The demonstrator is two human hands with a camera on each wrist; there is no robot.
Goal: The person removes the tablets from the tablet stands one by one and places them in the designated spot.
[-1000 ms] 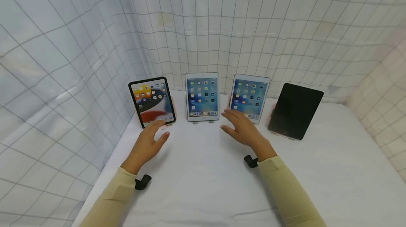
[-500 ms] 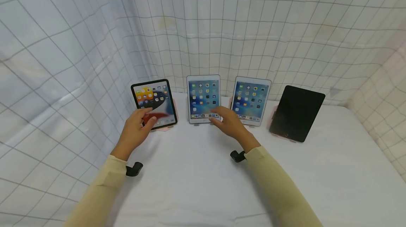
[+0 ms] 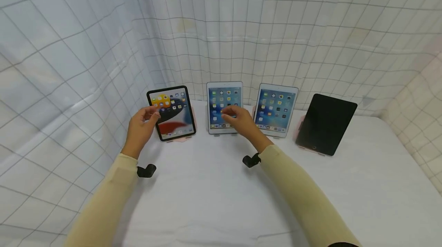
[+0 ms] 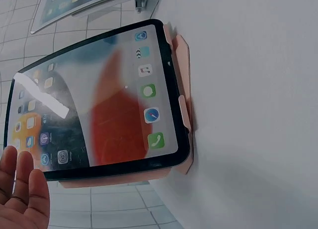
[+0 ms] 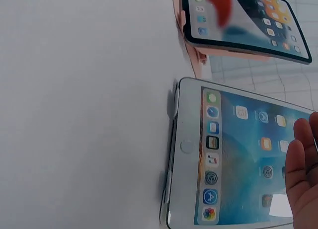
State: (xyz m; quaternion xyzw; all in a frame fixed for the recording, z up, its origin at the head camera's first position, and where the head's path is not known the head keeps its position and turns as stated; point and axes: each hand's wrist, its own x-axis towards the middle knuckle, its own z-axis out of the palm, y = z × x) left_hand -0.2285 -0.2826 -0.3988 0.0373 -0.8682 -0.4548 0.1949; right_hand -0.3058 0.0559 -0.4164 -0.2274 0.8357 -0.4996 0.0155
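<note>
Before the black-framed tablet [image 3: 176, 120] at the far left, my left hand [image 3: 139, 128] is raised with fingers loosely bent and nothing visible in it. The left wrist view shows that tablet [image 4: 109, 110] lit, with fingertips [image 4: 37, 184] by its lower left corner; whether they touch the glass cannot be told. My right hand [image 3: 243, 122] hovers in front of the white-framed tablet [image 3: 215, 97] beside it, thumb and index finger apart. In the right wrist view, its fingers [image 5: 296, 164] lie over the right side of that white tablet [image 5: 186, 189]. No object shows between them.
A second white tablet [image 3: 276, 109] and a dark-screened black tablet [image 3: 326, 124] stand to the right, leaning back. A pink stand [image 4: 184, 105] bears the left tablet. All rest on a white-covered table [image 3: 207, 201], with checked cloth [image 3: 259, 20] behind and at the sides.
My left hand has risen and moved left, from the bottom of the black-framed tablet to its left edge. My right hand has moved left from the second white tablet to the first.
</note>
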